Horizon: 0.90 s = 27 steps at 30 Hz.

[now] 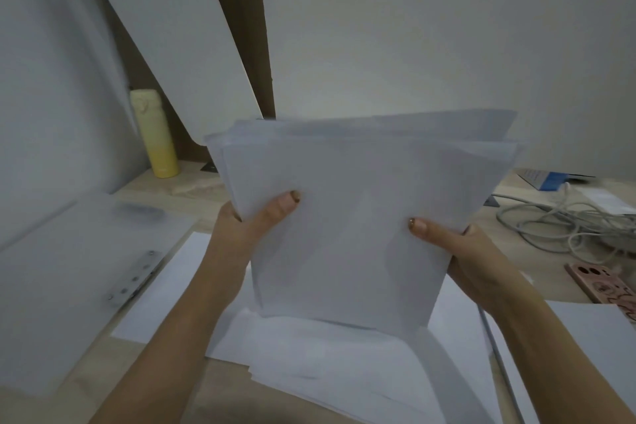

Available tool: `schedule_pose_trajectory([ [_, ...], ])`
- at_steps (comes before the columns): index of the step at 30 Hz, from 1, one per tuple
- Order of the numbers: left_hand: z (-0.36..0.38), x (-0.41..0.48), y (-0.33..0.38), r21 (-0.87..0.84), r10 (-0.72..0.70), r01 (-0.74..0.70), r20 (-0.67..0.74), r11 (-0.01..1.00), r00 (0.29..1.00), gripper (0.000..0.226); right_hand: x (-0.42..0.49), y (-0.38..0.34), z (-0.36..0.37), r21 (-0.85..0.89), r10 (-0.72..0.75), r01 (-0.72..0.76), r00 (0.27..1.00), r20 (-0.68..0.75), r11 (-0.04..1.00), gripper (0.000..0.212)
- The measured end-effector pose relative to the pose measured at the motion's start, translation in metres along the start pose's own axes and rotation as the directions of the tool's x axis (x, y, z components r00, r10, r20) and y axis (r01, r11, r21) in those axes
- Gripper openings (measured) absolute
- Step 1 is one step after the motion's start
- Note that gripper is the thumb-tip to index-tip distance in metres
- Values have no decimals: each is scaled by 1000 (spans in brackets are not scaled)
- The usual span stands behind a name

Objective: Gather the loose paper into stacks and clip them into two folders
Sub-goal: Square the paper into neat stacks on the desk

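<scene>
White paper stack [361, 217] stands upright at frame centre, gripped by left hand [251, 220] and right hand [461, 248], its lower edge over loose sheets [309, 365] on the worktop [227, 399]; a translucent folder [69, 268] lies lower left.

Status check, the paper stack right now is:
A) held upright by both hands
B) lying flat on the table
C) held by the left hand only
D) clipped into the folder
A: the left hand and the right hand each grip a side of the paper stack, which stands upright over the loose sheets.
</scene>
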<state>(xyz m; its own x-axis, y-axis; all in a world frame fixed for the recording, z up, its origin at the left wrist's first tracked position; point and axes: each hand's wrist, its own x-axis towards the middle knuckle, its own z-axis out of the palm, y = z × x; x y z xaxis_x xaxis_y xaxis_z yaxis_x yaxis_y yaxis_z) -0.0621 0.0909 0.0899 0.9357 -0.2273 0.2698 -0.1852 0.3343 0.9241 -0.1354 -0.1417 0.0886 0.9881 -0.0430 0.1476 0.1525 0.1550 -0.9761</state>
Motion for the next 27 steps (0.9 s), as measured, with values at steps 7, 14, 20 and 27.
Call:
schedule_pose_trajectory([
  [7, -3, -10, -17, 72, -57, 63, -73, 995, 996, 74, -8, 22, 1, -47, 96, -96, 995, -16, 994, 63],
  [14, -4, -8, -15, 46, -44, 49, -85, 998, 995, 84, -9, 23, -4, -25, 98, -100, 993, -65, 995, 65],
  [20, -3, -6, -23, 146, -62, 77, -102, 986, 993, 60, -2, -1, 5, -51, -41, 31, 978, -205, 998, 67],
  [27, 1, -7, -24, 143, -41, 56, -106, 988, 994, 51, 20, -49, 30, -266, -234, 115, 849, -474, 957, 30],
])
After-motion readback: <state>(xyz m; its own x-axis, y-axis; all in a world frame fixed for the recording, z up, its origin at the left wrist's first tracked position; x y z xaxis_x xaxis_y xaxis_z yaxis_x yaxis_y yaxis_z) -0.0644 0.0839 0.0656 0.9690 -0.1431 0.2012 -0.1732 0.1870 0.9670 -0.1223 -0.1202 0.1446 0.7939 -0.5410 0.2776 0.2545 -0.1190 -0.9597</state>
